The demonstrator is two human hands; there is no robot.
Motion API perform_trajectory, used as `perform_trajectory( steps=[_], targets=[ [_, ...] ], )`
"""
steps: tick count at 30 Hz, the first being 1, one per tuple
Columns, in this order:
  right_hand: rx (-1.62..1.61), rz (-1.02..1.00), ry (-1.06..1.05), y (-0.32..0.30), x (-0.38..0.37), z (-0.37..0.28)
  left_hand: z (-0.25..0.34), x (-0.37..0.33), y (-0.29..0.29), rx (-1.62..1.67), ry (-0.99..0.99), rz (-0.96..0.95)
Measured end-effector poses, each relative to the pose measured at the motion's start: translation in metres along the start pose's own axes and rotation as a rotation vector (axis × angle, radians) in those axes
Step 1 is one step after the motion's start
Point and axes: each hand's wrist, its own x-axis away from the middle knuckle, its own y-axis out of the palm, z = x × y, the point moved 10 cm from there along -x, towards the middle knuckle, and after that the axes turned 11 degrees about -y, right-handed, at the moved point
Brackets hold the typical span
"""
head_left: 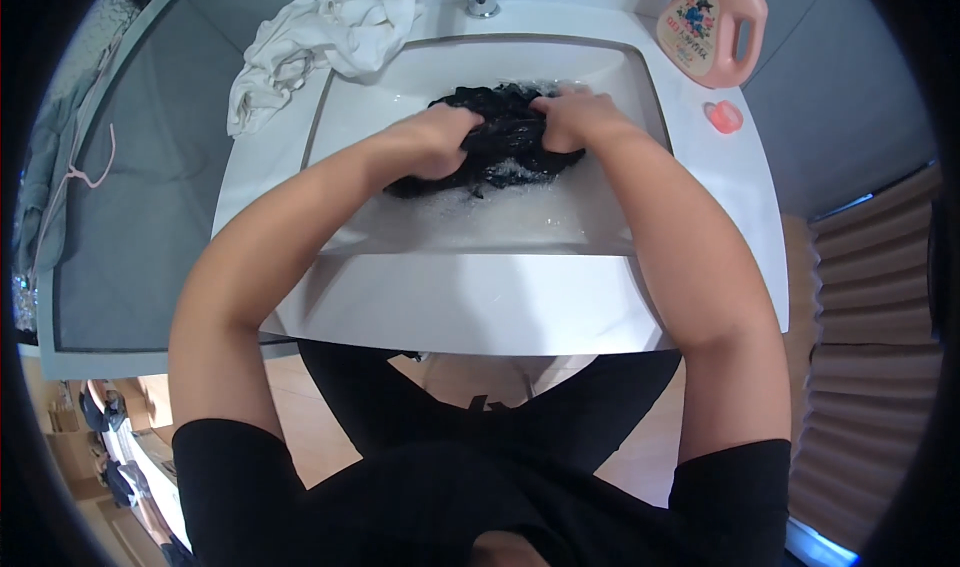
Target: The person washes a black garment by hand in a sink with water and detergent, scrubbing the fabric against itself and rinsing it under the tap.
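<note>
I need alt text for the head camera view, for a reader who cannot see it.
Two bare hands, the left hand and the right hand, grip a wet black garment in the soapy water of a white sink. A crumpled white cloth lies at the sink's back left; a pink detergent bottle and its cap stand at the right.

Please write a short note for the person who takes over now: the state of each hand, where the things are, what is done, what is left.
Left hand and right hand: both closed on the black garment.
Garment: wet, bunched in soapy water in the white sink.
White cloth: dry-looking, on the back left corner of the counter.
Pink detergent bottle: back right, uncapped; its cap lies beside it.
Done: garment soaked and soaped.
Left: probably rinsing, and the white cloth.
</note>
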Motion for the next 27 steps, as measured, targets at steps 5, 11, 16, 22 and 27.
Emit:
perform_trajectory(
  steps=[5,11,16,22,27],
  targets=[
    [-0.045,-0.051,-0.078,-0.003,0.013,-0.018,-0.009,0.074,-0.009,-0.227,0.183,0.202],
    [-0.152,-0.084,-0.224,0.009,0.006,-0.022,-0.022,0.041,0.031,-0.087,0.233,-0.088],
    [-0.207,-0.125,-0.273,0.005,0.014,-0.027,0.002,-0.015,0.031,-0.178,0.281,0.061],
    [-0.094,-0.022,-0.132,-0.001,0.013,-0.016,0.022,-0.072,0.025,-0.197,0.207,0.253],
    [-0.067,-0.021,-0.069,-0.011,0.018,-0.024,0.029,-0.092,0.015,-0.139,0.279,0.304]
  ],
)
